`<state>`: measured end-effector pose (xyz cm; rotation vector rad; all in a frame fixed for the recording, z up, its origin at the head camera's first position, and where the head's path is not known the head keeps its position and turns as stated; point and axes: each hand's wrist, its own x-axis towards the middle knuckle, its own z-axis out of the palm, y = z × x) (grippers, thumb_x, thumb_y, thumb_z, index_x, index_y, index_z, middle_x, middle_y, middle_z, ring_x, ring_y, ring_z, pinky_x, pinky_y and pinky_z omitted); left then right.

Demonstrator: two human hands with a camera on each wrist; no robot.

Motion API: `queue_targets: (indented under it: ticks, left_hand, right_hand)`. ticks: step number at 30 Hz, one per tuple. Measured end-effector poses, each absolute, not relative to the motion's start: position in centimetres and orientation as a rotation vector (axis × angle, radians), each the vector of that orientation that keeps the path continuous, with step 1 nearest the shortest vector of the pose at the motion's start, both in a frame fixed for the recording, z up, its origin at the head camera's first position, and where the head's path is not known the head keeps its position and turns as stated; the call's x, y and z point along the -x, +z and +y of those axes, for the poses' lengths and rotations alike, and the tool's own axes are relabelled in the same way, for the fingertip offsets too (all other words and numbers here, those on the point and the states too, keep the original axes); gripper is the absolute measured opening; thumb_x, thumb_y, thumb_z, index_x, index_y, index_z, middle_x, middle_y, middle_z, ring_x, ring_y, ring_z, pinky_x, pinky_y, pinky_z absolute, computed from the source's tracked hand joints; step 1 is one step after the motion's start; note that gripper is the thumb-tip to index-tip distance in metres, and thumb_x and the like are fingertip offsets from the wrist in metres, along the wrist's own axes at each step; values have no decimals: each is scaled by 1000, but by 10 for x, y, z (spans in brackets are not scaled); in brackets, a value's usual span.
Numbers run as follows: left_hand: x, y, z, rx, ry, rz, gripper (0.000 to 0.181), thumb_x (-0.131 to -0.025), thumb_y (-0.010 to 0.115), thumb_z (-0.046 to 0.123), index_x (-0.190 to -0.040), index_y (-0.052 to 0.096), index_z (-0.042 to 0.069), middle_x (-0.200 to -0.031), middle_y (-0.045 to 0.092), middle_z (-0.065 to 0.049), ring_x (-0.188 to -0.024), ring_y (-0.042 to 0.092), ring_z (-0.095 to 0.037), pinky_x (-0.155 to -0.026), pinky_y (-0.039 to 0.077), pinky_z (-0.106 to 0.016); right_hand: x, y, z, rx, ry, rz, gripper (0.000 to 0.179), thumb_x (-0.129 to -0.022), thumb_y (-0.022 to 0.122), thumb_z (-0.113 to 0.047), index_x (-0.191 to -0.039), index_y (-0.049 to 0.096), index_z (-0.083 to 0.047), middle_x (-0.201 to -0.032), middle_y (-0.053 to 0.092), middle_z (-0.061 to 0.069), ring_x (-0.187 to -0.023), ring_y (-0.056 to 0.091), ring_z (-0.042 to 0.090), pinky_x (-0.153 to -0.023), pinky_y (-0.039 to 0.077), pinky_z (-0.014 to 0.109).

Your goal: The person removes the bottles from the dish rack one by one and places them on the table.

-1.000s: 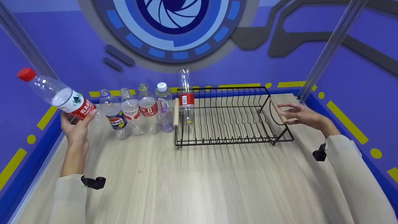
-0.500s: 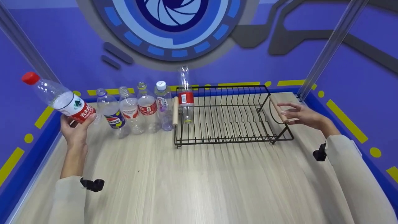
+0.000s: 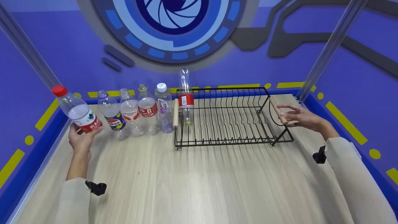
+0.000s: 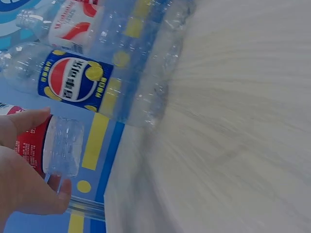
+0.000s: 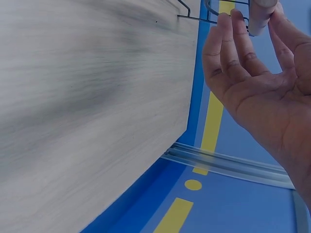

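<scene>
My left hand (image 3: 81, 140) grips a clear plastic bottle (image 3: 80, 115) with a red cap and a red and white label. The bottle leans to the left, its base beside the Pepsi bottle (image 3: 114, 121); the left wrist view shows thumb and fingers around its red label (image 4: 31, 148). At the right, my right hand (image 3: 306, 119) pinches the wooden handle (image 3: 277, 110) of a black wire dish rack (image 3: 234, 143) with thumb and fingertips. In the right wrist view the handle's end (image 5: 262, 14) sits between them. Another red-labelled bottle (image 3: 186, 101) stands tilted back in the rack's leftmost slot.
Beside the rack's left handle (image 3: 176, 113) stand several clear bottles in a row: a white-capped one (image 3: 164, 109), a red-labelled one (image 3: 148, 110) and a white-and-red-labelled one (image 3: 131, 113). Blue walls (image 3: 149, 73) border the wooden table (image 3: 199, 180) behind and at both sides.
My left hand has moved down and to the right with the red-capped bottle, which is now lower and more upright. The right hand keeps its place at the rack handle.
</scene>
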<state>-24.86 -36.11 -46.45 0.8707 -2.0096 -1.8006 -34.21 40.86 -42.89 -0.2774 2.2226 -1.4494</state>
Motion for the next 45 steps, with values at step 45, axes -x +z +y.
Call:
queue_targets:
  ticks: [45]
  left_hand:
    - [234,-491,-371,-782,-1622,-2431,88,-94,73,21,-162,20,7,-164,32,-23,-149,34,-37,-117,38,-48]
  right_hand:
    - [332,-430,403,252,-1330,2355,62,-108,48,-40,-162,23,-22,-136,57,3,-112,66,12,-95,55,37]
